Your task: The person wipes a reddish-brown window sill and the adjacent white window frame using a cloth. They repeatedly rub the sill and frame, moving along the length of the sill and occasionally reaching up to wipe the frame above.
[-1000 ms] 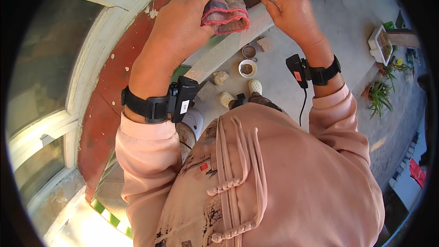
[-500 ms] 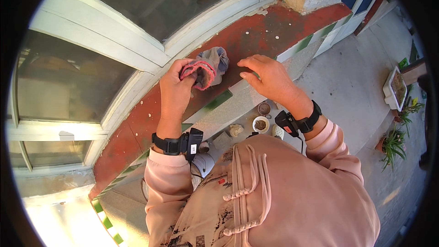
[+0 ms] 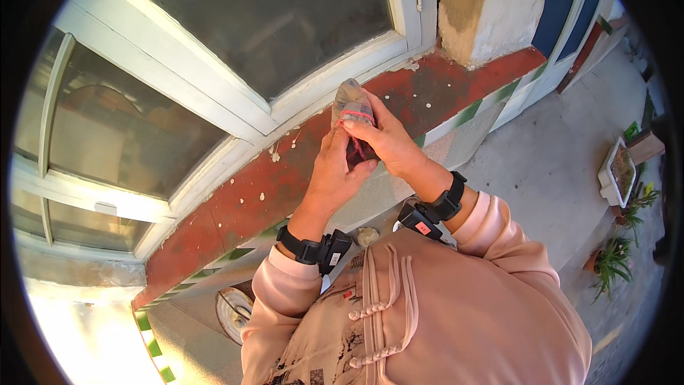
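Observation:
Both of my hands hold a bundled grey cloth piece [image 3: 349, 95] with bright pink edging, possibly a work glove. It is over the red ledge below the window, its pale rounded end pointing away from me. My left hand [image 3: 333, 171] grips the near part from the left, fingers closed against it. From the right, my right hand [image 3: 393, 141] wraps it, with the thumb lying across the pink edge. Part of the cloth's dark opening shows between the two hands; the rest of it is covered by fingers.
The red ledge [image 3: 235, 199] runs along white-framed windows [image 3: 214, 71] and has a green-and-white edge. At the far right stand a white planter [image 3: 618, 171] and a green potted plant [image 3: 613, 264]. A pale round object [image 3: 234, 312] sits low at the left.
My right hand has come in from the right and closed on the cloth. My left hand has moved right with it. The cloth's open end, which faced me, is now mostly covered.

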`<action>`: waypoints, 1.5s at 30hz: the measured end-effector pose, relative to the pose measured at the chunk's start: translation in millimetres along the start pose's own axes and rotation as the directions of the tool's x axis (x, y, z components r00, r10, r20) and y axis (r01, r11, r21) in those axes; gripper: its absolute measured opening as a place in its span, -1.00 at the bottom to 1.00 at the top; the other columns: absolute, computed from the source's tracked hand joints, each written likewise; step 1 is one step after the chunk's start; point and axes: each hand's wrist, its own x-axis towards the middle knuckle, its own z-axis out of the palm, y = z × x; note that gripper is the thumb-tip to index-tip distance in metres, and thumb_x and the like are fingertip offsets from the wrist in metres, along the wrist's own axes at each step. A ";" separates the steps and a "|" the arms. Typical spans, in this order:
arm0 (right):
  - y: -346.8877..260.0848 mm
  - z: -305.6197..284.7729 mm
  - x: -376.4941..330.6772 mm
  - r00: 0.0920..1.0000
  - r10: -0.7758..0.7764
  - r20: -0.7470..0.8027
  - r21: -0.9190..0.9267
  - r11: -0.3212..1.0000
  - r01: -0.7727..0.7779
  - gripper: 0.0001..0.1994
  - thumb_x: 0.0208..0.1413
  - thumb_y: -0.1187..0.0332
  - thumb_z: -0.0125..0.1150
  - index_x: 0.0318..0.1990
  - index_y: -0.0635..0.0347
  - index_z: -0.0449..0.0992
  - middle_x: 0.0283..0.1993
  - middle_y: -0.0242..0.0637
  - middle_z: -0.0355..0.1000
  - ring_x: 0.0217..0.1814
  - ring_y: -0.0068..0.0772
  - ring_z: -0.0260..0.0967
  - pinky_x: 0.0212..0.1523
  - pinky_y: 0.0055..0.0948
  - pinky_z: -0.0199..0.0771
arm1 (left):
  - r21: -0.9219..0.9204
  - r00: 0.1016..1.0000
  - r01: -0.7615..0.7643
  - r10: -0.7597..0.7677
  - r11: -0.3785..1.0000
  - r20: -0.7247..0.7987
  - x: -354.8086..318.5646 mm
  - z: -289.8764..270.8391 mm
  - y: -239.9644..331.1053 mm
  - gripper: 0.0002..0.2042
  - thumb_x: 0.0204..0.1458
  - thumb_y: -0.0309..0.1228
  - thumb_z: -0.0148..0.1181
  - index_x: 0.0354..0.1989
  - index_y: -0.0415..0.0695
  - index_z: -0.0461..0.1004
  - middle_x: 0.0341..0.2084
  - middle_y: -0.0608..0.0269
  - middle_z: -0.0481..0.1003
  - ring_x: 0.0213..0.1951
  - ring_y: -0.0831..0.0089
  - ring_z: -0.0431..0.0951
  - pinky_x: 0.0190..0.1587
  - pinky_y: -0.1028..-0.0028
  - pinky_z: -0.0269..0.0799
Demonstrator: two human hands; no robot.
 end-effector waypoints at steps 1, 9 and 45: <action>-3.8 -0.9 2.7 1.000 0.012 0.016 0.034 0.999 -0.013 -0.38 0.16 0.31 0.22 0.34 0.24 0.15 0.06 -0.27 0.38 0.05 -0.48 0.35 0.01 -0.47 0.42 | 0.014 0.999 -0.047 0.047 0.999 0.009 -1.5 -6.2 -1.5 -0.42 -0.08 -0.44 0.34 0.18 -0.19 0.32 0.21 -0.11 0.29 0.20 -0.05 0.32 0.18 0.20 0.33; -66.7 -43.7 47.5 0.768 -0.619 0.165 -0.982 -0.029 0.188 -0.49 -0.10 0.44 0.28 0.11 0.00 0.46 0.13 -0.13 0.36 -0.08 0.12 0.40 -0.02 -0.19 0.47 | 0.299 0.926 0.026 0.090 0.954 -0.367 -70.8 -71.7 -62.4 -0.59 -0.05 -0.57 0.25 0.05 -0.12 0.51 0.16 0.00 0.37 0.16 0.08 0.37 0.16 0.26 0.35; -83.9 -8.9 108.2 0.917 -0.368 0.153 -0.947 -0.321 0.028 -0.76 -0.03 0.46 0.19 -0.18 -0.05 0.55 -0.11 -0.33 0.44 -0.13 -0.13 0.44 -0.17 -0.26 0.54 | 0.289 0.855 0.131 0.039 0.948 -0.517 -105.7 -67.9 -116.9 -0.78 -0.06 -0.55 0.24 -0.18 -0.21 0.57 -0.15 0.02 0.54 -0.12 0.10 0.53 -0.01 0.28 0.43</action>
